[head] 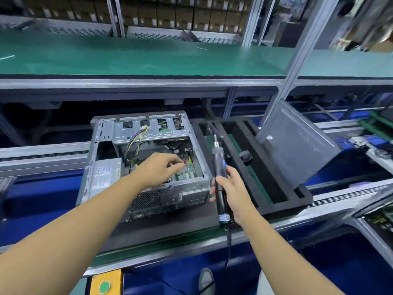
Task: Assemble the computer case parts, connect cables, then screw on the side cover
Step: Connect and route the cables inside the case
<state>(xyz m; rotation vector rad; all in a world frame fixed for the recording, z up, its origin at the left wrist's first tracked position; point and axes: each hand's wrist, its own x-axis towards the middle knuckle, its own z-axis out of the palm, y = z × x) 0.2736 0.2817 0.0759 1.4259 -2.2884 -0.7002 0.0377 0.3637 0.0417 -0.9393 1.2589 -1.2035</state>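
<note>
An open grey computer case [106, 150] lies on its side on a black mat, motherboard and coloured cables [136, 139] exposed. My left hand [159, 167] reaches into the case over the motherboard, fingertips pinched together near a red connector; whether they hold something small is not clear. My right hand [231, 188] grips a black electric screwdriver [219, 167] just right of the case, bit pointing up and away, cord hanging below the bench edge. The grey side cover [297, 141] leans upright at the right.
A black foam tray [276, 201] with long slots sits right of the case. A green shelf [138, 56] runs above, carried by metal posts [297, 60]. Conveyor rails [340, 196] cross at right. A yellow box with a green button [105, 287] is below the bench edge.
</note>
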